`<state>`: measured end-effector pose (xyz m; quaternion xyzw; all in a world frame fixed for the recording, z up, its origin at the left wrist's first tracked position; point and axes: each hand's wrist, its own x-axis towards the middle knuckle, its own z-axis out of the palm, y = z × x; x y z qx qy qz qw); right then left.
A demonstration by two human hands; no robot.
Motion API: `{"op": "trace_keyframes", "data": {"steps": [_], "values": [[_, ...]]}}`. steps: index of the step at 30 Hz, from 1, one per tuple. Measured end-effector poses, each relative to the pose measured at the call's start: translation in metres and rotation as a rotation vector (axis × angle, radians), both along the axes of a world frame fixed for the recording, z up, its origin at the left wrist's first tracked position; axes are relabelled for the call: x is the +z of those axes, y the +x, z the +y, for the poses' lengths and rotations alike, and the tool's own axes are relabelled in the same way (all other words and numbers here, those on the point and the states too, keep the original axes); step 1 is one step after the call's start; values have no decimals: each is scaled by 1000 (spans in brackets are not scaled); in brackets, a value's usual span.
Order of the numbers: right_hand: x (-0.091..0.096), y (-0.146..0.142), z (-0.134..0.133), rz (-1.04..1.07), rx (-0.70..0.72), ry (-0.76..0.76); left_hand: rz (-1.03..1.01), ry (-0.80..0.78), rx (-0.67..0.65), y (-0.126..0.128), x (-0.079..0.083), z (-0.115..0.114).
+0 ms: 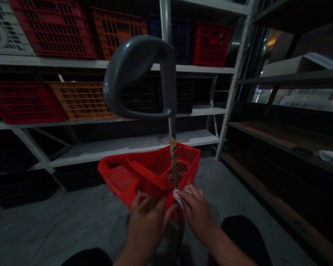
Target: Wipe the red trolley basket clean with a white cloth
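Observation:
A red plastic shopping basket (152, 173) with a mesh side stands in front of me, and a metal pole (172, 159) rises out of it. The pole ends in a curved grey plastic handle (135, 77). A yellowish patch of residue or tape marks the pole above the basket rim. My right hand (197, 214) presses a white cloth (180, 199) against the lower pole. My left hand (145, 225) curls over the near edge of the basket, close to the cloth. The pole's lower end is hidden behind my hands.
White metal shelves (127, 144) ahead carry red, orange and blue plastic crates (211, 44). Wooden shelves (280, 140) line the right side, with a cardboard box (291, 64) higher up. Grey concrete floor (58, 221) lies below, and dark trouser legs (244, 240) show at the bottom.

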<state>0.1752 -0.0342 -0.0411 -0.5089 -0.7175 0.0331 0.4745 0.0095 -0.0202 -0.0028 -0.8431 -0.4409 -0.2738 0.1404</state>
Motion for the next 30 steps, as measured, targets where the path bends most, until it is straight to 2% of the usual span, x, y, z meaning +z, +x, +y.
{"op": "trace_keyframes", "data": {"steps": [6,13,20,26,30], "values": [[-10,8,14,256,9,-2,-88,82,-60,-18,-4,3],[-3,-5,38,139,48,-92,-131,173,-94,-21,1,0],[2,-7,32,113,90,-150,-196,225,-175,-28,-2,3],[-2,-1,40,45,-9,-202,-223,256,-232,-36,-2,5],[6,-8,27,38,102,-174,-206,254,-238,-39,1,6]]}}
